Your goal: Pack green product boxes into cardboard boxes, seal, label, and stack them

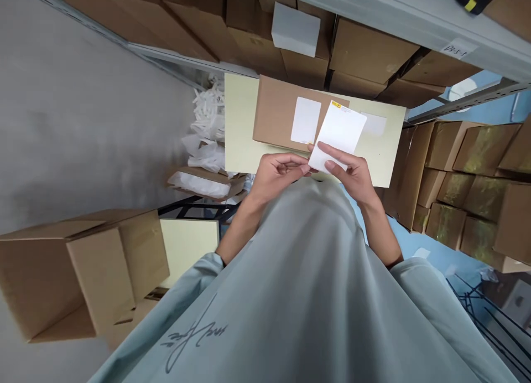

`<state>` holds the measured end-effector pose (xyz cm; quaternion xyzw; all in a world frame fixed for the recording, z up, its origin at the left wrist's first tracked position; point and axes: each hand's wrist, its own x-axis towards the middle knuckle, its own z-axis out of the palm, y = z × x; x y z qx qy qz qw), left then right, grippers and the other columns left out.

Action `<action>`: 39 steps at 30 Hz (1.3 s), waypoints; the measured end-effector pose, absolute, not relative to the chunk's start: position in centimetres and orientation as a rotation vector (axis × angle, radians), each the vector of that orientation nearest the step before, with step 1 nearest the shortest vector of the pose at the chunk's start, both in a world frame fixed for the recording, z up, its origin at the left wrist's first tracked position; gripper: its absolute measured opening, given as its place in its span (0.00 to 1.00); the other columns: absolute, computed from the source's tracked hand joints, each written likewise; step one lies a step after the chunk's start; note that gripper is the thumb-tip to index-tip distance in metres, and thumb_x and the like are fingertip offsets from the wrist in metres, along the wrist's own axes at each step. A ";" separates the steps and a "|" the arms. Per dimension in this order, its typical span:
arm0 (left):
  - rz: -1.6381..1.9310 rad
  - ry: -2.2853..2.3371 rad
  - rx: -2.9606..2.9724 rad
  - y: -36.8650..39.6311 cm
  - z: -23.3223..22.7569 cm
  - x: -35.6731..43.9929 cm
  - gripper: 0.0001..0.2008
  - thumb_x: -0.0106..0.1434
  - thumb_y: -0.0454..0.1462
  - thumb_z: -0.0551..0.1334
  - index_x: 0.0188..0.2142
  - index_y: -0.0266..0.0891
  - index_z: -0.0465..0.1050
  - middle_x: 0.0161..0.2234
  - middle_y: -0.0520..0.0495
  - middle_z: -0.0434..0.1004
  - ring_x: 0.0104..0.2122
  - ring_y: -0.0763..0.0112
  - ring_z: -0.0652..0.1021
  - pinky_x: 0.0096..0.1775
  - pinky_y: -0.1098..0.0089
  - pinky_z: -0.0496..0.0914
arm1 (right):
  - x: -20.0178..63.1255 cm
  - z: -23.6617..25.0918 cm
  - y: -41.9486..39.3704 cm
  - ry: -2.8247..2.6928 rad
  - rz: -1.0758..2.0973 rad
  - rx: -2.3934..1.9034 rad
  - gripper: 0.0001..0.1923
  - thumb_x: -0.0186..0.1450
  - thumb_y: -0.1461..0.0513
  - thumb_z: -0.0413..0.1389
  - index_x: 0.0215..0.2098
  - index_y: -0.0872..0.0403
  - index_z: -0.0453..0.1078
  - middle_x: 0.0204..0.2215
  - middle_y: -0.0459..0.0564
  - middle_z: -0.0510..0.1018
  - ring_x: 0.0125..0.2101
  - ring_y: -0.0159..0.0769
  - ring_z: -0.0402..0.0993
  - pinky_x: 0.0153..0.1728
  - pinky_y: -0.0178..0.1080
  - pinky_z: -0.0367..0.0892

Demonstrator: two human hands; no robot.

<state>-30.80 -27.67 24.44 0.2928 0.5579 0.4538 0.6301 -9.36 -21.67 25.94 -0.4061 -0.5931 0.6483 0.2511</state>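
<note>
Head | both hands (277, 175) (352, 175) pinch label sheet (338, 135) | above labelled carton (286, 114) on table (238, 123)

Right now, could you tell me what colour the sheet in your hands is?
White, with a small yellow mark at its top edge: sheet, head view.

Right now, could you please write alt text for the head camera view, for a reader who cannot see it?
Two bare hands hold a white label sheet above a flat cardboard box on a pale table; the right hand grips its lower edge, and the left hand pinches at its corner. Shelves of cardboard boxes stand behind, and an open box sits to the left.
</note>
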 end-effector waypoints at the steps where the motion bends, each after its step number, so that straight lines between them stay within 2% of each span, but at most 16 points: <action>1: 1.054 1.274 0.693 -27.8 24.2 -31.9 0.21 0.57 0.54 0.83 0.37 0.40 0.88 0.35 0.44 0.90 0.41 0.51 0.91 0.50 0.53 0.87 | -10.4 25.9 -21.9 -1.646 1.735 -1.129 0.33 0.76 0.36 0.61 0.70 0.41 0.79 0.65 0.47 0.85 0.69 0.51 0.79 0.72 0.59 0.75; 4: 1.113 1.300 0.767 -28.3 23.6 -35.1 0.20 0.58 0.53 0.82 0.36 0.41 0.87 0.34 0.47 0.88 0.40 0.54 0.90 0.47 0.56 0.87 | -13.3 25.2 -22.6 -1.723 1.584 -1.262 0.37 0.76 0.35 0.61 0.74 0.43 0.76 0.58 0.50 0.89 0.61 0.50 0.85 0.63 0.55 0.82; 6: 1.138 1.350 0.815 -28.5 23.5 -37.3 0.18 0.59 0.52 0.81 0.36 0.41 0.87 0.33 0.48 0.87 0.39 0.57 0.89 0.45 0.59 0.87 | -15.0 24.9 -23.2 -1.726 1.431 -1.414 0.38 0.76 0.36 0.61 0.76 0.44 0.73 0.47 0.50 0.91 0.48 0.45 0.89 0.52 0.48 0.85; 9: 1.146 1.410 0.926 -28.9 23.9 -40.4 0.14 0.63 0.48 0.79 0.37 0.41 0.87 0.35 0.48 0.88 0.39 0.61 0.88 0.44 0.63 0.85 | -17.5 25.7 -24.8 -1.707 1.144 -1.627 0.33 0.79 0.39 0.59 0.74 0.45 0.75 0.29 0.43 0.84 0.29 0.36 0.80 0.38 0.40 0.81; 11: 1.145 1.418 1.021 -29.1 24.3 -42.2 0.10 0.65 0.46 0.76 0.37 0.41 0.88 0.37 0.48 0.89 0.39 0.62 0.87 0.43 0.66 0.84 | -19.4 26.8 -26.3 -1.757 0.980 -1.645 0.28 0.78 0.41 0.60 0.66 0.46 0.82 0.22 0.39 0.76 0.23 0.32 0.71 0.33 0.38 0.75; 13: 1.139 1.404 1.096 -29.4 24.5 -43.8 0.08 0.66 0.43 0.75 0.38 0.42 0.88 0.38 0.48 0.89 0.39 0.64 0.87 0.42 0.67 0.83 | -21.6 27.8 -27.6 -1.851 0.878 -1.576 0.23 0.77 0.42 0.63 0.58 0.46 0.87 0.18 0.37 0.69 0.21 0.30 0.66 0.30 0.36 0.70; 15: 1.124 1.380 1.142 -29.7 24.6 -45.0 0.06 0.66 0.42 0.74 0.38 0.42 0.88 0.38 0.49 0.90 0.39 0.64 0.86 0.42 0.68 0.82 | -23.8 28.2 -28.5 -1.942 0.817 -1.497 0.20 0.77 0.44 0.64 0.53 0.46 0.89 0.17 0.37 0.66 0.20 0.29 0.63 0.29 0.36 0.67; 24: 1.094 1.306 1.203 -31.1 23.9 -48.1 0.04 0.66 0.39 0.72 0.37 0.44 0.87 0.39 0.49 0.90 0.37 0.65 0.85 0.41 0.68 0.79 | -28.6 26.8 -29.5 -2.156 0.660 -1.537 0.21 0.82 0.46 0.55 0.48 0.47 0.86 0.17 0.40 0.71 0.20 0.31 0.67 0.28 0.36 0.61; 28: 1.125 1.319 1.142 -31.5 23.0 -48.8 0.02 0.62 0.38 0.72 0.34 0.44 0.85 0.38 0.49 0.88 0.38 0.65 0.84 0.41 0.67 0.79 | -29.6 26.6 -29.5 -2.155 0.700 -1.570 0.22 0.83 0.46 0.52 0.46 0.49 0.82 0.18 0.38 0.70 0.19 0.29 0.63 0.27 0.35 0.57; 31: 1.115 1.408 1.052 -31.5 20.7 -49.7 0.02 0.58 0.36 0.72 0.32 0.43 0.82 0.36 0.49 0.87 0.37 0.65 0.83 0.40 0.68 0.79 | -29.8 26.1 -28.5 -2.091 0.880 -1.583 0.22 0.82 0.44 0.53 0.45 0.50 0.78 0.18 0.36 0.68 0.19 0.29 0.63 0.29 0.33 0.60; 35: 1.071 1.523 0.818 -30.6 15.2 -52.7 0.03 0.57 0.36 0.70 0.29 0.42 0.77 0.32 0.49 0.84 0.35 0.67 0.84 0.34 0.73 0.74 | -28.3 25.1 -26.0 -1.897 1.050 -1.649 0.20 0.78 0.43 0.57 0.41 0.49 0.75 0.17 0.34 0.64 0.18 0.30 0.66 0.29 0.34 0.65; 39: 1.001 1.703 0.552 -29.0 9.8 -57.8 0.06 0.60 0.31 0.66 0.28 0.40 0.73 0.27 0.51 0.81 0.31 0.70 0.83 0.29 0.75 0.71 | -26.1 24.6 -24.2 -1.641 1.015 -1.748 0.16 0.76 0.46 0.59 0.39 0.49 0.74 0.15 0.34 0.64 0.14 0.31 0.62 0.21 0.35 0.60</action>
